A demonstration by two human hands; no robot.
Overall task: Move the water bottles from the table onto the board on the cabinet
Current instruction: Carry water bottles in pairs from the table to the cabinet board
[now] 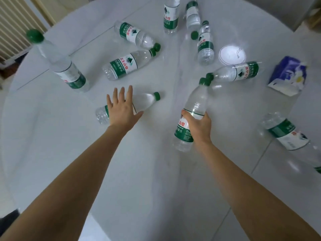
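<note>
Right hand (198,125) grips a bottle (192,115) around its label, lifted, cap pointing away. Left hand (121,108) hovers spread and flat over a lying bottle (145,100), nothing gripped yet. Best bet: drop the palm onto the label band, wrap fingers fully before lifting. Worktop (86,153) is glossy, so the bottle may roll. Further out, more bottles lie scattered, one standing bottle (59,61) at left, tissue pack (286,73) at right. Board and cabinet not in view.
</note>
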